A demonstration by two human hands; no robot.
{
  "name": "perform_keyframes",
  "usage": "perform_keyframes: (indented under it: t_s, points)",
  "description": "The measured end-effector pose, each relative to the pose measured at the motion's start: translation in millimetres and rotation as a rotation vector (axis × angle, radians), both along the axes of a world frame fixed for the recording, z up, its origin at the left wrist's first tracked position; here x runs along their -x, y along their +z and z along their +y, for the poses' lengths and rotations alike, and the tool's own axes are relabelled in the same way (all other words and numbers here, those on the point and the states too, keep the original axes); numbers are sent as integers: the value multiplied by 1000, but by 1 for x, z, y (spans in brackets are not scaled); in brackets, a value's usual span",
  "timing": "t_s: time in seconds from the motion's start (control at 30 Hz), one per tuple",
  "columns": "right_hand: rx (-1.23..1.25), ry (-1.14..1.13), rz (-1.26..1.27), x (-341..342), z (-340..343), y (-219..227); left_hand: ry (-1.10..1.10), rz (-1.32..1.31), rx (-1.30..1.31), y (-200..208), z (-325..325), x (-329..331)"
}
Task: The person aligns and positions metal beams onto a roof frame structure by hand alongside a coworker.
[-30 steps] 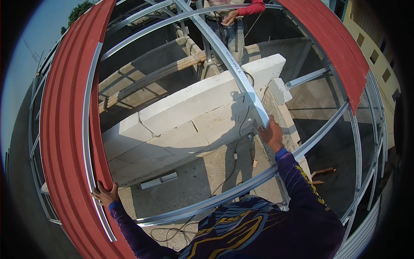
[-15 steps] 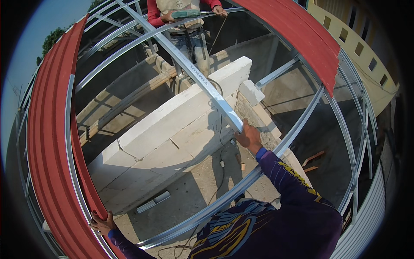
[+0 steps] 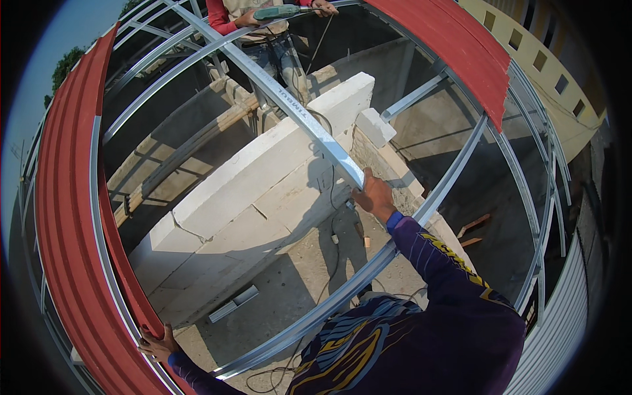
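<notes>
My right hand (image 3: 376, 196) is closed round the near end of a long silver metal channel (image 3: 306, 125), which slants up and away to the far left over the block wall. At the lower left, my left hand (image 3: 158, 343) has its fingers hooked over a thin metal batten (image 3: 110, 253) that runs along the edge of a red corrugated roofing sheet (image 3: 66, 191). Across from me a co-worker in red sleeves holds a green power drill (image 3: 276, 12) near the channel's far part; their other hand is at the drill's front end.
Below the channel stands a white block wall (image 3: 197, 214). A curved metal beam (image 3: 329, 306) crosses in front of me. Another red roofing sheet (image 3: 454, 52) lies at the upper right. A cable and a short metal piece (image 3: 234, 304) lie on the floor.
The view has shifted slightly, so the frame and the co-worker sit a little further left. Both my hands keep their places on the channel and the batten.
</notes>
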State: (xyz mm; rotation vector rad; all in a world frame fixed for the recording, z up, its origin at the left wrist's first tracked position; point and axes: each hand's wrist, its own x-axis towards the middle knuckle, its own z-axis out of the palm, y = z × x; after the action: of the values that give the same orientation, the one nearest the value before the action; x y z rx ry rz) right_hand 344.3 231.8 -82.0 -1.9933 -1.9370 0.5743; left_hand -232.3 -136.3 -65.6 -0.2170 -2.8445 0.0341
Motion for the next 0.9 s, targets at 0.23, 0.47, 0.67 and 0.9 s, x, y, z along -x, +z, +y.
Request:
perform_keyframes:
  t_s: [0.23,0.47,0.67,0.9]
  points:
    - [-1,-35,-25,-1,-3,4,-77,-13,-76,4,4,-4]
    - [-104,-63,-111,3,1,-9,-109,-20,-102,3,5,-6]
    - [-124,-49,-93,4,-3,6,-126,12,-139,9,3,-9]
    - [-130,-55,-140,-1,-3,-12,-107,-51,-108,13,5,-22]
